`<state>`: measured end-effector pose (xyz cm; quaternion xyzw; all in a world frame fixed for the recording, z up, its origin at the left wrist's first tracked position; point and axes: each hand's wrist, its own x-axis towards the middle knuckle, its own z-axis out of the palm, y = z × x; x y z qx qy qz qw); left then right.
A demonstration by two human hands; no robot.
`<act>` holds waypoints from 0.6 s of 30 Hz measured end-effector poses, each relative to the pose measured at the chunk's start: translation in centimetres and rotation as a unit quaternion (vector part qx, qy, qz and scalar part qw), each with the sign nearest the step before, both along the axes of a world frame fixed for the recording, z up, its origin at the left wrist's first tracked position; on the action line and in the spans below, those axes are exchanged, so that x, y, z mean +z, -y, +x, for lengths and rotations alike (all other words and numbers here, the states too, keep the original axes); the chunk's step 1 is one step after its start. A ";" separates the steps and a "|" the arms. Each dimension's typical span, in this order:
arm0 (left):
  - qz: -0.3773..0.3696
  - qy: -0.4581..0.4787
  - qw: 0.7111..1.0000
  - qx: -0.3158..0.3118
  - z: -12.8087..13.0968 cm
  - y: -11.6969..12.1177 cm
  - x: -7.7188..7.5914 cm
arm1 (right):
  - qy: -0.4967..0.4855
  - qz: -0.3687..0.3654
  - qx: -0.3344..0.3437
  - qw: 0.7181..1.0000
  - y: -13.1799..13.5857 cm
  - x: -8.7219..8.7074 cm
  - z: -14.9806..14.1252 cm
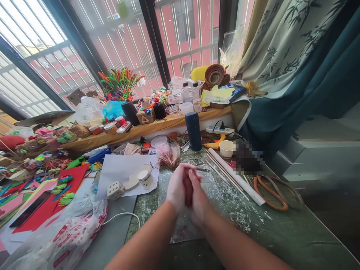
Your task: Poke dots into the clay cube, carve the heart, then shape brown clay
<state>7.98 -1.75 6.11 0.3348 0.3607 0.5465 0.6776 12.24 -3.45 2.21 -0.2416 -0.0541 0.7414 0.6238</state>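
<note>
Over the middle of the table, my left hand [177, 187] and my right hand [198, 193] are pressed together, palms facing and fingers closed. Whitish residue coats the left hand. Whatever lies between the palms, if anything, is hidden. Beneath them a clear plastic sheet [182, 235] lies on the white-smeared green tabletop [247, 236]. A thin metal-tipped tool [203, 169] rests just beyond my right fingers. Past my left fingers sits a clear bag of reddish-brown material [168, 155]. To the left, a white dotted die [116, 190] and a small paper cup [145, 179] stand on white paper [111, 168].
A white rod [237, 178], thin sticks and orange-handled scissors [271, 195] lie at right. Behind stand a dark blue cylinder [193, 132] and a paper bowl [226, 149]. A plastic bag [67, 228] and red paper [74, 178] cover the left. Crafts crowd the windowsill [171, 119].
</note>
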 end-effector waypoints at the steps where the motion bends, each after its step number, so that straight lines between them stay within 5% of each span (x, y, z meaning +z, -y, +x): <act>1: -0.014 0.046 0.999 -0.005 -0.8 -0.3 0.1 | -0.022 0.012 0.021 0.999 0.2 0.4 0.0; 7: -0.025 0.179 0.981 0.068 -4.4 -1.2 0.0 | -0.139 0.014 0.141 0.980 0.4 1.0 0.8; 18: -0.023 0.226 0.974 0.005 -5.6 -0.6 -0.3 | -0.149 -0.039 0.093 0.984 -1.1 0.0 1.3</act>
